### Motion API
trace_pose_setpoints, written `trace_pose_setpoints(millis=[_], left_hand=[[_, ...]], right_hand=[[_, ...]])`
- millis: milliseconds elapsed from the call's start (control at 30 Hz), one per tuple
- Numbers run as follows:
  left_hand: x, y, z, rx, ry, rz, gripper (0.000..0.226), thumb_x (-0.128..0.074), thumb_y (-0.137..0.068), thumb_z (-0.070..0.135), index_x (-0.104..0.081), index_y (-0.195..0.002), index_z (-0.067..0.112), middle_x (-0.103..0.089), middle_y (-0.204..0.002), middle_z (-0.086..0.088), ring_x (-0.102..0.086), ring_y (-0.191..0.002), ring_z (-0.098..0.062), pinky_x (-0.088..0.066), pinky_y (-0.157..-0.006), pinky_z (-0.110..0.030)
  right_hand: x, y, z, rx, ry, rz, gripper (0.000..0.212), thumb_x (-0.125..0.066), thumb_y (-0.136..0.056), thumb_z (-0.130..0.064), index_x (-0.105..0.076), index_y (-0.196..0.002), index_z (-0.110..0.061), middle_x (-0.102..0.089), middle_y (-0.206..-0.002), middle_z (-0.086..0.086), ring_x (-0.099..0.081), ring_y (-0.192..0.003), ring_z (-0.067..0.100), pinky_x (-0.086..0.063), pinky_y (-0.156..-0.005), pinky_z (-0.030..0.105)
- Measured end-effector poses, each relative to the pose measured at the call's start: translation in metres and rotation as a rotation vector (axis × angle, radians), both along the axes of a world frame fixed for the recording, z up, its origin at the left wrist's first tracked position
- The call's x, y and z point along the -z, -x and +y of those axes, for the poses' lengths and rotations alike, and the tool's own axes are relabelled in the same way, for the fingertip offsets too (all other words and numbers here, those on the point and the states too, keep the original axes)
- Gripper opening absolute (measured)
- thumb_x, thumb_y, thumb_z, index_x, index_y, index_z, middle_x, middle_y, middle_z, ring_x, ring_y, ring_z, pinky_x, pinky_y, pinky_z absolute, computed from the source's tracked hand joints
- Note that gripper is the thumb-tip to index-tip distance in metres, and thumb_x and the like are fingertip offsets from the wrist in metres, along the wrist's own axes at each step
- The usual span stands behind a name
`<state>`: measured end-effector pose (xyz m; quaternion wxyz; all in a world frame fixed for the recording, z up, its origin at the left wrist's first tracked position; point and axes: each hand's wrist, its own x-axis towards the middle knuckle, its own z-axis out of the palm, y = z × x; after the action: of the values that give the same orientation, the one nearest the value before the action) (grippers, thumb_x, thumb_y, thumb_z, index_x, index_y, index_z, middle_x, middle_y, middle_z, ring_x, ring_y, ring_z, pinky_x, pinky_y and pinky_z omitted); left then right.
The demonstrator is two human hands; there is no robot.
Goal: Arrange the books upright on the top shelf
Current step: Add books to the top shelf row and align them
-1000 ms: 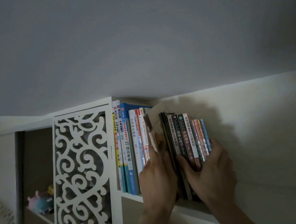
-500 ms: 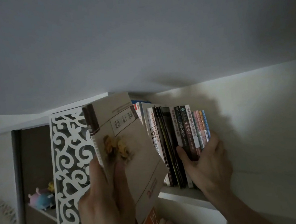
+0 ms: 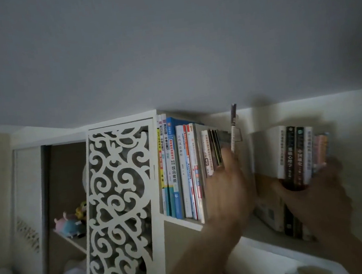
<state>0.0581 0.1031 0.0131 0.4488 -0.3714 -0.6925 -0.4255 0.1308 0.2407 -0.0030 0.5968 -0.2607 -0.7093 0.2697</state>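
Left hand (image 3: 227, 183) seemingly grasps a thin book (image 3: 233, 129) (motion-blurred); right hand (image 3: 316, 198) clasps a book stack (image 3: 293, 154).

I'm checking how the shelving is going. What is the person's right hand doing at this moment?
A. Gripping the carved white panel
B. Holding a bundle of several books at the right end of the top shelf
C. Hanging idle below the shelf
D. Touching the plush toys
B: the right hand holds the bundle of books from below, apart from the row of books at the left.
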Motion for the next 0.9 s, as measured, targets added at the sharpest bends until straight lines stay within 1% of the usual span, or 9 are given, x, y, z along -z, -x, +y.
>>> trace_pose_setpoints(millis=[100,167,233,300,400,467,567,733,900], left_hand=[[0.006,0.019,0.033,0.022,0.063,-0.108,0.038,-0.044,-0.109,0.026,-0.027,-0.142,0.017,-0.064,-0.086,0.003,-0.065,-0.062,-0.011,-0.06,-0.06,-0.028],[0.016,0.027,0.042,0.06,0.111,-0.185,0.063,-0.038,-0.11,0.03,0.003,-0.158,0.024,-0.067,-0.09,0.001,-0.068,-0.067,-0.013,-0.062,-0.068,-0.031],[0.032,0.032,0.044,0.055,0.115,-0.191,0.079,-0.034,-0.111,0.034,0.032,-0.153,0.03,-0.072,-0.099,-0.004,-0.07,-0.075,-0.014,-0.061,-0.075,-0.029],[0.045,0.039,0.044,-0.033,0.075,-0.035,0.074,-0.028,-0.111,0.041,0.023,-0.159,0.018,-0.064,-0.132,-0.012,-0.067,-0.105,-0.016,-0.05,-0.094,-0.022],[0.055,0.05,0.039,-0.213,0.122,0.138,0.067,-0.013,-0.109,0.047,-0.001,-0.163,0.01,-0.018,-0.168,-0.015,-0.022,-0.154,-0.028,-0.024,-0.123,-0.043],[0.054,0.062,0.038,-0.219,0.138,0.175,0.07,-0.028,-0.107,0.044,-0.008,-0.163,0.007,-0.006,-0.17,-0.016,-0.004,-0.158,-0.029,-0.017,-0.127,-0.048],[0.047,0.085,0.038,-0.262,0.168,0.226,0.081,-0.051,-0.098,0.038,-0.015,-0.161,0.002,-0.006,-0.17,-0.02,-0.008,-0.158,-0.031,-0.019,-0.127,-0.047],[0.045,0.103,0.037,-0.265,0.192,0.276,0.077,-0.045,-0.103,0.044,-0.017,-0.161,0.004,-0.005,-0.171,-0.016,-0.007,-0.158,-0.027,-0.017,-0.123,-0.044],[0.046,0.111,0.027,-0.166,0.115,0.324,0.079,-0.059,-0.099,0.036,-0.022,-0.16,0.003,-0.013,-0.171,-0.011,-0.013,-0.158,-0.025,-0.017,-0.125,-0.043]], right_hand=[[-0.003,-0.004,-0.002,-0.03,0.034,-0.02,0.105,-0.09,-0.061,-0.05,-0.026,-0.136,-0.015,-0.06,-0.12,0.018,-0.063,-0.102,0.045,-0.05,-0.085,0.052],[-0.004,-0.005,-0.004,-0.03,0.046,-0.022,0.104,-0.09,-0.062,-0.052,-0.026,-0.136,-0.017,-0.06,-0.122,0.019,-0.062,-0.105,0.046,-0.049,-0.087,0.052],[-0.004,-0.004,-0.005,-0.032,0.055,-0.018,0.105,-0.089,-0.061,-0.053,-0.025,-0.137,-0.019,-0.06,-0.125,0.019,-0.062,-0.107,0.046,-0.049,-0.089,0.052],[-0.004,-0.001,-0.004,-0.048,0.057,0.0,0.11,-0.091,-0.061,-0.05,-0.022,-0.143,-0.022,-0.059,-0.131,0.017,-0.061,-0.112,0.045,-0.048,-0.095,0.054],[-0.003,0.005,-0.006,-0.052,0.068,0.041,0.119,-0.092,-0.059,-0.048,-0.019,-0.149,-0.023,-0.056,-0.138,0.015,-0.06,-0.118,0.042,-0.045,-0.102,0.054],[-0.003,0.011,-0.009,-0.04,0.06,0.064,0.12,-0.093,-0.057,-0.047,-0.02,-0.149,-0.023,-0.058,-0.136,0.015,-0.062,-0.117,0.041,-0.046,-0.101,0.054],[-0.003,0.022,-0.016,-0.031,0.038,0.063,0.123,-0.093,-0.055,-0.05,-0.02,-0.149,-0.022,-0.06,-0.136,0.013,-0.063,-0.116,0.038,-0.048,-0.101,0.052],[0.002,0.048,-0.03,-0.018,-0.089,-0.043,0.128,-0.084,-0.051,-0.071,-0.017,-0.152,-0.03,-0.055,-0.137,0.008,-0.066,-0.109,0.035,-0.056,-0.09,0.05],[0.01,0.076,-0.039,0.143,-0.242,-0.245,0.117,-0.062,-0.064,-0.082,-0.011,-0.152,-0.025,-0.052,-0.127,0.008,-0.063,-0.106,0.033,-0.055,-0.074,0.042]])
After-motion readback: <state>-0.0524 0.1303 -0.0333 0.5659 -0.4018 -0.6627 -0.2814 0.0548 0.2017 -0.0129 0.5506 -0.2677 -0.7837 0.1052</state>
